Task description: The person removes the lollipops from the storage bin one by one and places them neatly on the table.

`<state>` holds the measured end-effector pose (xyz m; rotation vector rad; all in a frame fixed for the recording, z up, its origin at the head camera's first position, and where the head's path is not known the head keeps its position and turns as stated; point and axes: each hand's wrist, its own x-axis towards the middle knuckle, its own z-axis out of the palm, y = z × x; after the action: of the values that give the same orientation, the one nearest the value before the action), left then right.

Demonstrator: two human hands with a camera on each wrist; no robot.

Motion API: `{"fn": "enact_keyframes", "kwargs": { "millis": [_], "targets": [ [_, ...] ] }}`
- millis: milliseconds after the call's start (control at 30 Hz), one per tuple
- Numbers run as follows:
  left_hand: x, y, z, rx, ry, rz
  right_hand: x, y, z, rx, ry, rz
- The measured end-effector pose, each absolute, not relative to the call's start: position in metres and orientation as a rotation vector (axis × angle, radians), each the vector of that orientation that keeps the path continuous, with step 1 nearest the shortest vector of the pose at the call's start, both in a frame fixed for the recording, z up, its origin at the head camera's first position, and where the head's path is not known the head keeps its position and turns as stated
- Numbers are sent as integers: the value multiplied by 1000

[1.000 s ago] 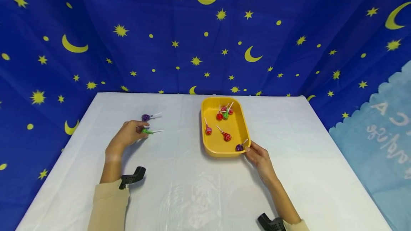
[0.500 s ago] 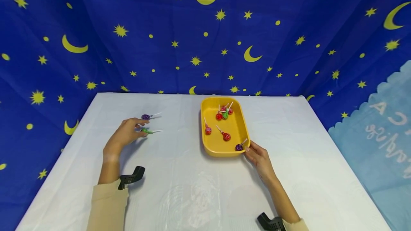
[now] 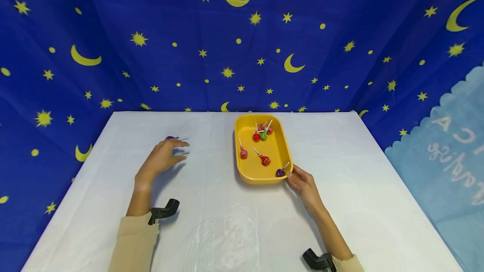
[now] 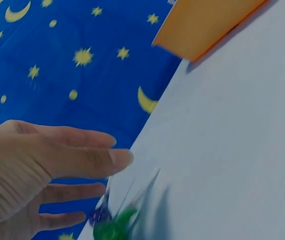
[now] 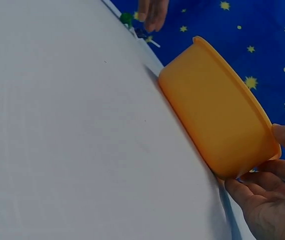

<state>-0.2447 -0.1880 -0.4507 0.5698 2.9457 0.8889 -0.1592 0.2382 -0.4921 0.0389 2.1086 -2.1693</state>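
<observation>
My left hand [image 3: 160, 160] hovers above two lollipops on the left of the table, thumb and fingers apart and nothing between them. Below it, in the left wrist view, lie a green lollipop [image 4: 111, 230] and a purple lollipop [image 4: 101, 215]; from the head the hand partly covers both. With the thumb at the rim and fingers underneath, my right hand [image 3: 308, 190] grips the near right corner of a yellow tray [image 3: 264, 179]. Inside the tray are several lollipops, among them a red one [image 3: 266, 160], a pink one [image 3: 243, 154] and a purple one in the near corner.
A white-covered table [image 3: 211, 213] carries everything. Behind it and to the left hangs a blue cloth [image 3: 159, 20] with yellow moons and stars. A light blue panel [image 3: 446, 171] with white lettering is at the right. Each wrist wears a black camera mount [image 3: 164, 210].
My left hand has moved to the right, out over the lollipop sticks, after drawing back slightly. Both lollipops stay on the table. The right hand keeps its grip on the tray.
</observation>
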Motion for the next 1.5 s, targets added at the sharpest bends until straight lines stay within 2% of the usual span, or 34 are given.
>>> {"fn": "enact_keyframes", "kwargs": {
  "millis": [533, 933, 1300, 1500],
  "targets": [
    [-251, -112, -440, 835, 2787, 1387, -158, 237, -491, 32, 2146, -2161],
    [-243, -51, -435, 984, 2704, 1331, -157, 236, -491, 78, 2116, -2170],
    [-241, 14, -431, 1158, 2545, 929, -159, 232, -493, 43, 2079, -2201],
    [-241, 33, -435, 1148, 2467, 918, -158, 235, -492, 53, 2075, -2215]
  ]
}}
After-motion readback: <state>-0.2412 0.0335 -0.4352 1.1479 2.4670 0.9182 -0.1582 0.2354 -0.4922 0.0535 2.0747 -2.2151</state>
